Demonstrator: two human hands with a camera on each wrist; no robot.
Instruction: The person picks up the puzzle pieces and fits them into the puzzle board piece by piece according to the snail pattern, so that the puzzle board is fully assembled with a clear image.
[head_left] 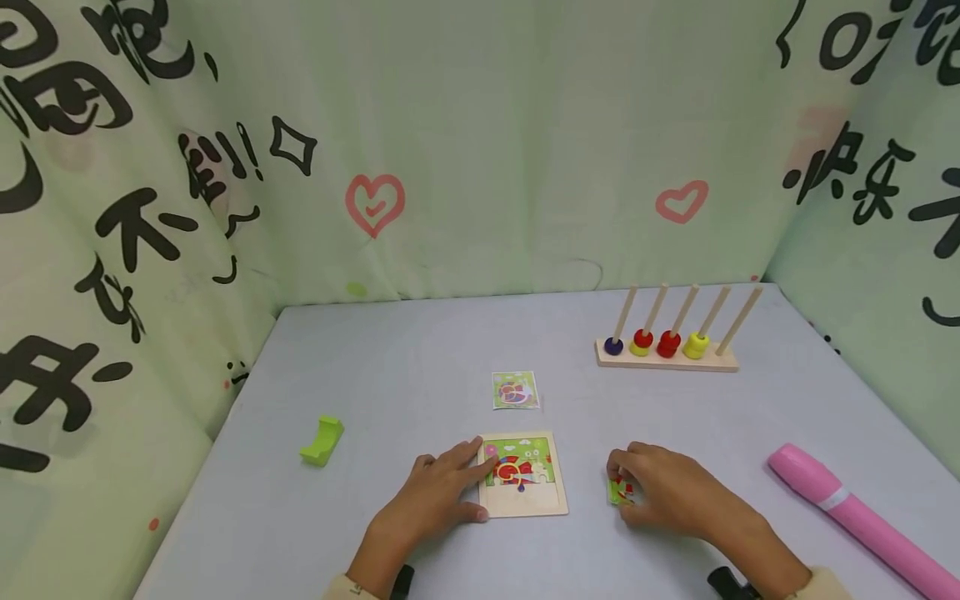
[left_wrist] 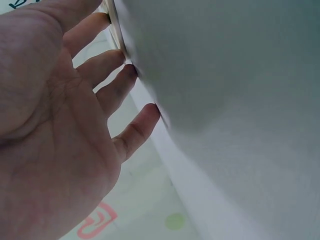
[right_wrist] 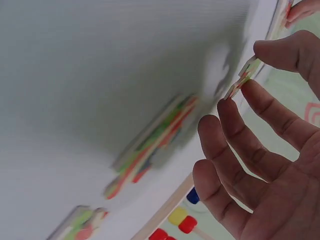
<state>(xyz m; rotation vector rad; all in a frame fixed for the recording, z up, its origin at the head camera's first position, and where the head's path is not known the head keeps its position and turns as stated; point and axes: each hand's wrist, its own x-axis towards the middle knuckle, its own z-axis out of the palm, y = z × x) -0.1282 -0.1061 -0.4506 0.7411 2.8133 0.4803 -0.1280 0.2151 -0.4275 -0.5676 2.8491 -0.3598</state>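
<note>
My left hand (head_left: 442, 492) rests along the left side of a square wooden puzzle board (head_left: 525, 502), fingers spread and fairly straight, with some fingertips on the board. The upper part of the board carries a colourful picture with a red figure on green; its lower strip is bare wood. In the right wrist view, my right hand (right_wrist: 265, 130) pinches a thin puzzle piece (right_wrist: 242, 80) between thumb and fingertips. Blurred loose pieces (right_wrist: 152, 145) lie on the table below that hand. In the head view the right hand (head_left: 667, 492) is to the right of the board.
A small picture card (head_left: 515, 390) lies behind the board. At left is a green curved block (head_left: 322, 441). A bead rack with wooden pegs (head_left: 667, 362) stands at back right, and a pink tube-shaped object (head_left: 862, 517) lies at right. Curtains with writing surround the white table (head_left: 390, 358).
</note>
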